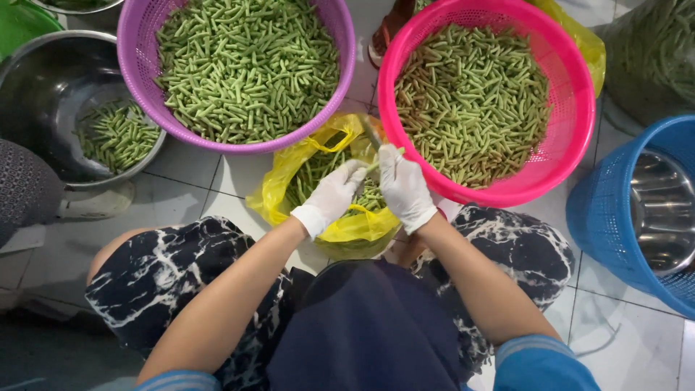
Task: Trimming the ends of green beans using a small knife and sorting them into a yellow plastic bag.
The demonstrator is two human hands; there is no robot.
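- Both gloved hands over the yellow bag (pixel 340 230) of green beans.
- Left hand (pixel 331 197) pinches a bean (pixel 382 161); right hand (pixel 404 188) clenches what looks like a knife (pixel 371 132).
- Mid-trim; the cut needs a steady bean.

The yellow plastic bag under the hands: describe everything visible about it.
The yellow plastic bag is thin, glossy and crumpled. It sits open on the pale tiled floor between the purple basket and the pink basket, just ahead of the person's knees. Its mouth gapes upward, one handle loop flopped near the top. Long green beans lie inside. The gloved left hand and right hand work right over the opening, partly hiding it.
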